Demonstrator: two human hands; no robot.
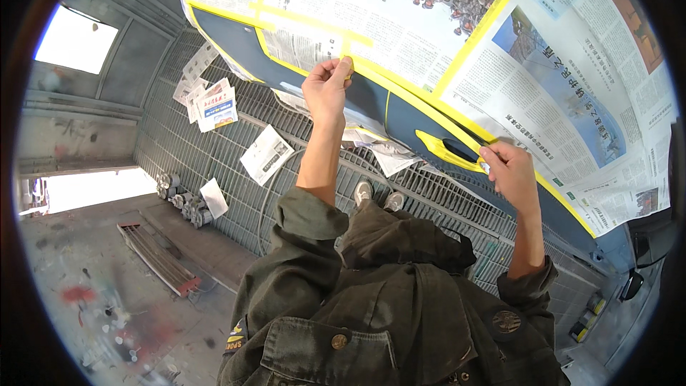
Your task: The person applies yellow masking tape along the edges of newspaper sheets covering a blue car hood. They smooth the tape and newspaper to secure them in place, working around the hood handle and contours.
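Before me is the dark blue side of a car (pixel 410 118), its upper part covered with newspaper sheets (pixel 429 10) edged in yellow masking tape. A strip of yellow masking tape (pixel 415 101) runs taut between my hands, along the paper's lower edge. My left hand (pixel 328 88) pinches its left end between thumb and forefinger at the car body. At the other end, my right hand (pixel 509 169) grips the strip, which stands slightly off the panel there; whether a roll sits in the palm is hidden. Just left of that hand is a door handle (pixel 458 149) bordered with yellow tape.
I stand on a metal floor grating (pixel 236 155). Loose newspaper sheets (pixel 267 154) lie on it, and a hose (pixel 270 193) curves behind my left arm. Metal parts (pixel 193 209) and a long slatted unit (pixel 158 260) are at left. A car mirror (pixel 631 285) is at far right.
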